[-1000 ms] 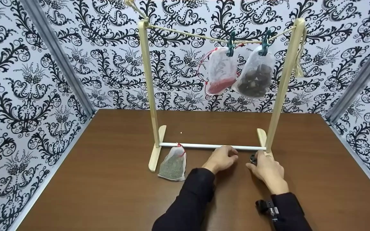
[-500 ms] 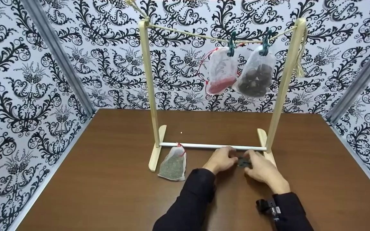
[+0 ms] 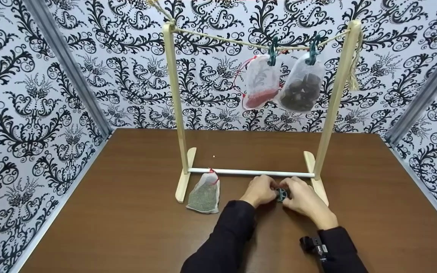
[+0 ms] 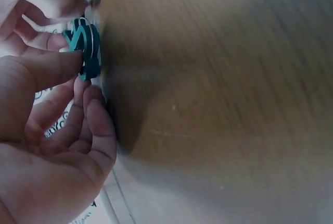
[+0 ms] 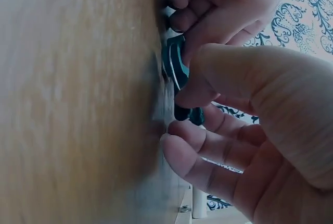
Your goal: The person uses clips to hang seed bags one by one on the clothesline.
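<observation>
Both hands meet at a dark green plastic clothespin (image 3: 281, 195) low over the table, just in front of the rack's white bar. My left hand (image 3: 261, 190) pinches one end; in the left wrist view its thumb lies against the clothespin (image 4: 88, 49) and the other fingers are curled. From the other side my right hand (image 3: 305, 196) holds it, the thumb across the clothespin (image 5: 176, 60) in the right wrist view. A white mesh bag (image 3: 204, 194) of greenish contents with a red drawstring lies left of the left hand.
A wooden rack (image 3: 332, 110) carries a rope (image 3: 218, 38). Two green clothespins hold a mesh bag with pink contents (image 3: 261, 83) and one with dark pieces (image 3: 301, 89) on it. The white bar (image 3: 241, 172) joins the rack's feet. Patterned walls (image 3: 135, 76) enclose the brown table (image 3: 127, 227).
My right hand has moved left with the clothespin, from near the rack's right foot to the left hand. The left hand has barely moved and now grips the clothespin too.
</observation>
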`<state>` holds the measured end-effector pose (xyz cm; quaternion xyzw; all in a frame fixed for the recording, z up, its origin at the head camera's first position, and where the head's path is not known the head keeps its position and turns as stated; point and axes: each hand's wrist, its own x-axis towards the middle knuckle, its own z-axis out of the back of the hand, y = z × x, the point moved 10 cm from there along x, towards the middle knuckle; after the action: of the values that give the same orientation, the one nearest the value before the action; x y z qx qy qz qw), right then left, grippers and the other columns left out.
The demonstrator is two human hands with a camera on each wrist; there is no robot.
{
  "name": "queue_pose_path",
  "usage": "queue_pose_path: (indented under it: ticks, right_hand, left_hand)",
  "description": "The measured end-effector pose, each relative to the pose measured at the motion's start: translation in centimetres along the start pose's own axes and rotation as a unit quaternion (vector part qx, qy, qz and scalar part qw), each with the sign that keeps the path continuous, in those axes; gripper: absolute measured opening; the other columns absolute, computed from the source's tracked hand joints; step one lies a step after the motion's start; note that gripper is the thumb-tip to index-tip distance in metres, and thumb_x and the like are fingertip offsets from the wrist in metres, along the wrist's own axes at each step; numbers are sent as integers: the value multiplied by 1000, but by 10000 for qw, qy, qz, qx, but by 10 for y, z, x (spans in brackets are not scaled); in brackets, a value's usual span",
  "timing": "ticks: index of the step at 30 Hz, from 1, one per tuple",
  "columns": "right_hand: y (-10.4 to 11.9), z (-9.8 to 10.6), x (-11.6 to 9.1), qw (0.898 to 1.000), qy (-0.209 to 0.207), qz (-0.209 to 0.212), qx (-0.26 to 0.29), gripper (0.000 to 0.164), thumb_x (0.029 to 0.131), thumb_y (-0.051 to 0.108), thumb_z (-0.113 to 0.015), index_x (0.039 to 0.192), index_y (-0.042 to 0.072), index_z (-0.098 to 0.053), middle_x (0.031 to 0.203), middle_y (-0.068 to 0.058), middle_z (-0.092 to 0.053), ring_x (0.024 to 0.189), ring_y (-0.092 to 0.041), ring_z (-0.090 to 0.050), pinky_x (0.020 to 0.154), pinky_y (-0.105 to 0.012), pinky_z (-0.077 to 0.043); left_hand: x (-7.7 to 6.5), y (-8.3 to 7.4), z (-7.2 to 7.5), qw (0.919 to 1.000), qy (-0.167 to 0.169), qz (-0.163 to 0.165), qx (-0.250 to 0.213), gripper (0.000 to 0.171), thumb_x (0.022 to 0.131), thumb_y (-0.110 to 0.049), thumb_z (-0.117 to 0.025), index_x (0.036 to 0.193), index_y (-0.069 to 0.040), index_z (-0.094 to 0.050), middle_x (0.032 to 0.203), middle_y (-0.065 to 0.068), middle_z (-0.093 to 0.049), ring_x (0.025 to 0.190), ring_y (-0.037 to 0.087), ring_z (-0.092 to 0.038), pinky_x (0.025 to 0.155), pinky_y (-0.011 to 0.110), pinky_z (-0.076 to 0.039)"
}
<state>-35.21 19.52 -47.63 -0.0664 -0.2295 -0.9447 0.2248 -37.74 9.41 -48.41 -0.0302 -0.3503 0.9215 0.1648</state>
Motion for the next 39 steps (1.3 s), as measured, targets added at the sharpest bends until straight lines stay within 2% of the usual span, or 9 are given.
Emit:
queue_pose_path:
  ticks: [6, 9, 15, 18, 21, 24, 28, 32, 39]
  right_hand:
    - [9, 2, 1, 9995, -226, 168, -157, 34, 75, -2, -73, 108, 1, -68, 103, -10, -59, 84, -22, -57, 74, -42, -50]
    - [17, 2, 2, 9991, -267, 272, -189, 33, 77, 2, -75, 109, 2, -68, 106, -9, -59, 86, -23, -60, 75, -43, -52]
    - [43, 3, 8, 9948, -308, 969, 12, 33, 83, 10, -79, 114, 3, -69, 110, -7, -65, 97, -25, -65, 83, -45, -54]
    - [58, 9, 10, 9907, -410, 1273, 245, 37, 88, 19, -81, 119, 3, -68, 116, -8, -67, 106, -27, -66, 89, -46, -53]
    - [73, 15, 13, 9853, -421, 1531, 625, 42, 90, 25, -79, 123, 3, -66, 118, -8, -68, 102, -27, -68, 87, -45, -54]
    - [88, 18, 17, 9768, -307, 1748, 1199, 42, 92, 23, -77, 126, 1, -64, 116, -8, -68, 93, -23, -70, 82, -43, -56]
    - [102, 20, 22, 9640, -118, 1868, 1888, 42, 92, 17, -76, 127, -3, -62, 110, -9, -67, 91, -20, -71, 78, -43, -58]
    - [110, 16, 27, 9553, 186, 1732, 2387, 45, 93, 20, -75, 129, -2, -62, 105, -8, -67, 92, -20, -70, 79, -45, -57]
    - [114, 8, 27, 9504, 393, 1778, 2523, 34, 93, 21, -76, 120, 4, -66, 103, -4, -69, 89, -17, -70, 79, -39, -58]
  left_hand:
    - [-6, 8, 7, 9975, -345, 557, 264, 8, 83, -10, -72, 84, -14, -79, 76, -5, -69, 66, 14, -59, 63, 27, -48]
    - [-13, 14, 14, 9959, -631, 623, 191, 8, 84, -13, -72, 80, -16, -78, 71, -7, -67, 64, 15, -60, 59, 30, -48]
    - [-33, 26, 42, 9903, -1378, 154, 44, 12, 87, -14, -71, 91, -18, -81, 82, -9, -74, 75, 17, -70, 63, 35, -54]
    - [-47, 30, 61, 9850, -1721, -119, -5, 10, 88, -15, -72, 92, -19, -81, 84, -9, -74, 74, 13, -69, 64, 35, -54]
    - [-61, 33, 80, 9802, -1929, -329, -303, 8, 88, -14, -73, 91, -16, -80, 81, -9, -73, 68, 6, -64, 62, 30, -52]
    - [-73, 36, 94, 9771, -1943, -491, -716, 7, 89, -10, -73, 92, -12, -78, 79, -8, -72, 65, 2, -60, 59, 25, -50]
    - [-81, 41, 103, 9764, -1763, -562, -1115, 8, 90, -8, -72, 95, -10, -78, 80, -6, -72, 69, 6, -64, 61, 25, -50]
    - [-86, 47, 107, 9755, -1565, -561, -1441, 10, 90, -7, -71, 98, -9, -77, 83, -3, -73, 73, 12, -66, 65, 27, -52]
    - [-90, 50, 105, 9763, -1279, -715, -1591, 10, 93, -7, -70, 100, -8, -77, 85, -4, -73, 74, 9, -65, 67, 27, -53]
